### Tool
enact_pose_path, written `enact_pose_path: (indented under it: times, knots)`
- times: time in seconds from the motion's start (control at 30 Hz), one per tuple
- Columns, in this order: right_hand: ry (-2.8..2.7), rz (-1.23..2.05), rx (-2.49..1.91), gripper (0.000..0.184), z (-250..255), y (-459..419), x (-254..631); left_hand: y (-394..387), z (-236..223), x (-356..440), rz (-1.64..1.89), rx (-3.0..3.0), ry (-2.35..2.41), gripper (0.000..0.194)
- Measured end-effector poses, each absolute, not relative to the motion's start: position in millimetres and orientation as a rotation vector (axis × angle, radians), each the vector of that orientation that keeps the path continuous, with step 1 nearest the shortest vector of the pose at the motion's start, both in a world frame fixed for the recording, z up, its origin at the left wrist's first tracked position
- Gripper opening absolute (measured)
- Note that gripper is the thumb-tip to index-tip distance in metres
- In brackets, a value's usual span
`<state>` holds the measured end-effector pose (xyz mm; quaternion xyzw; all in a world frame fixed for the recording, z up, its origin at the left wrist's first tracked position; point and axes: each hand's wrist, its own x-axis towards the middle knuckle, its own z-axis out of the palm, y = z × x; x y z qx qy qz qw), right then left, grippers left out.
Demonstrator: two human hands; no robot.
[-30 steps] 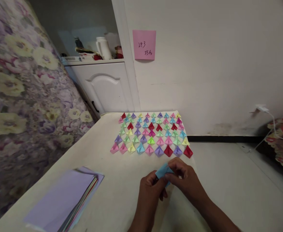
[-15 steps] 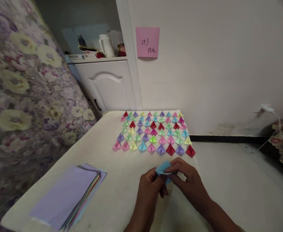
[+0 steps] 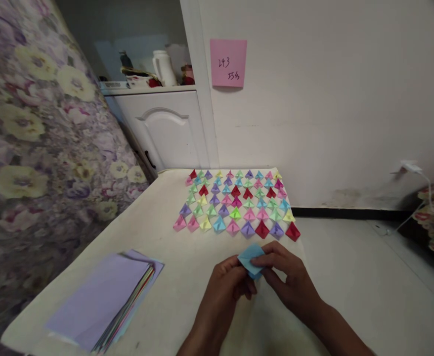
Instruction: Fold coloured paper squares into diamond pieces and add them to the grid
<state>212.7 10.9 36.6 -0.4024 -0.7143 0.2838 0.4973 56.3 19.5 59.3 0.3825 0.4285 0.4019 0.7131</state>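
Observation:
A small piece of folded light-blue paper [image 3: 251, 258] is held above the near part of the table, between both hands. My left hand [image 3: 229, 283] pinches its lower left side, with the thumb in front and the other fingers curled behind. My right hand [image 3: 285, 269] grips it from the right, fingertips resting on its face and thumb below. Beyond the hands, several rows of small folded paper pieces [image 3: 235, 213] in pink, red, purple, green, yellow and blue lie on the table. The underside of the blue paper is hidden by the fingers.
A stack of coloured paper sheets [image 3: 102, 296], purple on top, lies on the cream-covered table [image 3: 146, 222] at left. A floral curtain [image 3: 39, 148] hangs on the left. Behind stand a white cabinet [image 3: 168, 128] and a wall with a pink note [image 3: 228, 63].
The blue paper has turned so that more of its flat face shows. My right fingertips have shifted onto that face, and my left hand has moved slightly left.

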Motion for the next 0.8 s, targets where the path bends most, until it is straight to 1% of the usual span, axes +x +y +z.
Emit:
enact_pose_path:
  times: [0.07,0.23,0.3,0.4,0.53,0.8]
  knots:
    - [-1.710,0.703,-0.976,0.025,38,11,213,19,61,54,0.906,0.840,0.893,0.014]
    - [-1.683,0.726,-1.004,0.022,38,11,210,20,59,54,0.933,0.843,0.918,0.033]
    - [-1.658,0.759,-1.029,0.021,38,10,207,22,55,55,0.926,0.833,0.943,0.033]
    - [-1.565,0.898,-1.060,0.019,37,9,203,25,48,54,0.921,0.805,0.953,0.032]
    - [-1.434,1.057,-1.056,0.020,35,9,201,29,42,51,0.944,0.782,0.940,0.033]
    - [-1.275,1.070,-1.093,0.020,25,13,198,25,48,56,0.939,0.770,0.957,0.031]
